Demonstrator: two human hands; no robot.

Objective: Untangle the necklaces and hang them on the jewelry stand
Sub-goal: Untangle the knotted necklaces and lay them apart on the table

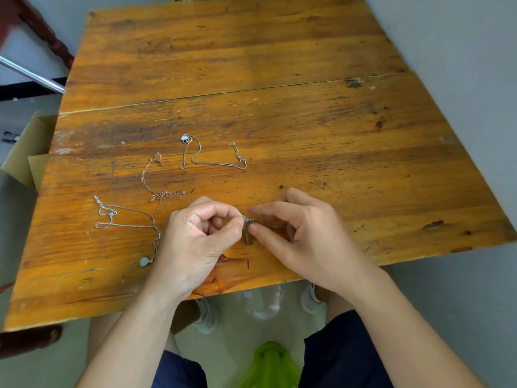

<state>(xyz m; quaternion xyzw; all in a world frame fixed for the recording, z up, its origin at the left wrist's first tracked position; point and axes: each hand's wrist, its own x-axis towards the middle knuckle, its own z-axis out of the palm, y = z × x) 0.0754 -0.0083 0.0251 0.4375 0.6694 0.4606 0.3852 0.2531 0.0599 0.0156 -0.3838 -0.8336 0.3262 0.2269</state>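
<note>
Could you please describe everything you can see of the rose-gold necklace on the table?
The rose-gold necklace lies flat on the wooden table, left of centre. It is a very thin, copper-pink chain, metal by its look, with a small round disc pendant at its far end. The doubled chain runs from there toward the person and ends in a loose bunched tangle. Only the table touches it; the left hand is close by but apart.
</note>
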